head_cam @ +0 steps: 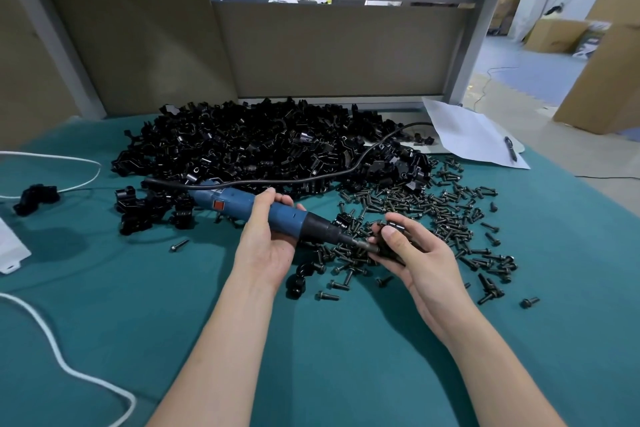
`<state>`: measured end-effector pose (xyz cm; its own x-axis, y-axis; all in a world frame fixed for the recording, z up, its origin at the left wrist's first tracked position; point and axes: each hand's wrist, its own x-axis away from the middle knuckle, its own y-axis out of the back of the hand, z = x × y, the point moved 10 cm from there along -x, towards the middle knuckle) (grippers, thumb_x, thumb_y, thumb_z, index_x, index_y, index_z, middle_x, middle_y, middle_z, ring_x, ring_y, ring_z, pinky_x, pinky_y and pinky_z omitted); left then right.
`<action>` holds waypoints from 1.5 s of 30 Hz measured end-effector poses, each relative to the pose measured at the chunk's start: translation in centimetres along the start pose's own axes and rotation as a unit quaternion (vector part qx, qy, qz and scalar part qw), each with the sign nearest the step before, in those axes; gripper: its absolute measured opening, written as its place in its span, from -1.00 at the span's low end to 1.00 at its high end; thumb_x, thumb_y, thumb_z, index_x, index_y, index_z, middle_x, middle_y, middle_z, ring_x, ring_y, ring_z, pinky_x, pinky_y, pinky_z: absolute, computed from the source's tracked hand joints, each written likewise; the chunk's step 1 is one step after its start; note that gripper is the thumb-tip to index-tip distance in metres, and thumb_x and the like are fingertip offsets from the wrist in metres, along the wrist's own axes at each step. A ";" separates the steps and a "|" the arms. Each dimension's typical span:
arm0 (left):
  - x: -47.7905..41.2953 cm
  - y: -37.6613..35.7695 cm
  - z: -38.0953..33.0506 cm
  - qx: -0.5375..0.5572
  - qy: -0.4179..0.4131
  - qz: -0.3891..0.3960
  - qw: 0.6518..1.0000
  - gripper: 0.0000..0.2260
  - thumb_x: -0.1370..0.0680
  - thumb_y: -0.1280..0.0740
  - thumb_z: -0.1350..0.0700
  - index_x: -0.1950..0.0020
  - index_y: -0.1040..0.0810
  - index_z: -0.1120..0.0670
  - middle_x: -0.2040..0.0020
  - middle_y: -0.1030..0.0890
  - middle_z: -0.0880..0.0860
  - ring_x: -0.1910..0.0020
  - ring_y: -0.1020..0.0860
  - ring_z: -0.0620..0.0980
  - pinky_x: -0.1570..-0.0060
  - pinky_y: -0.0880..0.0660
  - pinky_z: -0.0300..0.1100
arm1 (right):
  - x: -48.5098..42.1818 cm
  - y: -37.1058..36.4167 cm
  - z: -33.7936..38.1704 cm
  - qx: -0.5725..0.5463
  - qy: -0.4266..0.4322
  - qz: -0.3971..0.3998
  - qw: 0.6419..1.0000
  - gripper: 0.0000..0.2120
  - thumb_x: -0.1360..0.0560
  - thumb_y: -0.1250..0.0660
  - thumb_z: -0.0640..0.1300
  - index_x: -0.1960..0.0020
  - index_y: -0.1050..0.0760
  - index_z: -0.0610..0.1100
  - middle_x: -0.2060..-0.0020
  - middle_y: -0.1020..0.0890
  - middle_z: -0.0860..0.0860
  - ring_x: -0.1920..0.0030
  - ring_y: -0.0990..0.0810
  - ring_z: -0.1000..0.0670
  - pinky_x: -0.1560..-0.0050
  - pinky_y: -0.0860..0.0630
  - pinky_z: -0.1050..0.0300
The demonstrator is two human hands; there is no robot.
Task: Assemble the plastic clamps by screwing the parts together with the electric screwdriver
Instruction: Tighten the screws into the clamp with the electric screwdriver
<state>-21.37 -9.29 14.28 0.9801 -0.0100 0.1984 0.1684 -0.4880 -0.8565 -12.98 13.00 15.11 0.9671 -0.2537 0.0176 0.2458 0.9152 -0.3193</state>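
My left hand (266, 239) grips the blue electric screwdriver (242, 205) at mid-frame, fingers curled round its barrel and thumb on top, with the tool lying nearly level and its bit pointing right. My right hand (414, 255), right of centre, holds one black plastic clamp (391, 236) between thumb and curled fingers. The bit tip (362, 246) meets the clamp's left side. I cannot tell whether a screw is seated there, as my fingers and the dark parts hide the joint. I judge this unit to be at the fastening step and not yet finished. A small cluster of black pieces (149, 213) at left centre, and a lone piece (36, 197) at the far left, lie apart from the stock and may be completed clamps, though their joints are too dark to confirm. The large heap of loose clamp parts (270, 146) fills the upper centre of the green table cover (329, 350), with loose screws (446, 215) spread to its lower right. On that evidence the job is at an early stage, with nearly all the stock unassembled. The tool's black cord (311, 174) trails across the heap.
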 end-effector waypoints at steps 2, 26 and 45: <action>0.1 -0.2 -0.1 -0.001 -0.003 0.011 1.000 -0.89 -0.59 -0.39 0.21 0.07 -0.47 0.14 0.29 -0.59 0.04 0.31 -0.58 -0.06 0.12 -0.63 -0.06 | 0.1 0.0 0.1 0.001 0.001 -0.001 1.000 -0.66 -0.41 -0.48 -0.10 -0.18 -0.66 -0.10 -0.04 -0.75 -0.15 -0.08 -0.74 -0.14 -0.08 -0.69 -0.02; 0.4 0.3 -0.9 0.042 -0.011 -0.031 0.999 -0.85 -0.57 -0.43 0.20 -0.02 -0.46 0.11 0.34 -0.59 0.01 0.38 -0.59 -0.06 0.19 -0.64 -0.11 | 1.8 -2.5 2.4 0.226 0.107 0.023 0.968 -0.69 -0.37 -0.44 0.27 -0.11 -0.62 0.33 -0.05 -0.73 0.12 -0.12 -0.65 0.12 -0.24 -0.56 0.00; 0.6 1.0 -2.0 0.086 -0.032 -0.040 0.995 -0.87 -0.60 -0.39 0.18 -0.05 -0.45 0.13 0.34 -0.59 0.03 0.38 -0.61 -0.05 0.21 -0.64 -0.12 | 2.3 -2.9 1.8 0.276 0.094 0.057 0.955 -0.75 -0.54 -0.48 0.03 -0.07 -0.58 0.39 0.05 -0.71 0.26 0.10 -0.61 0.04 0.15 -0.47 0.40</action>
<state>-20.78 -11.54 14.53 0.9664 0.0814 0.2438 0.2570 -0.3277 -0.9092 -11.39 10.34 17.82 0.9735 -0.1466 -0.1754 0.1867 0.9525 0.2406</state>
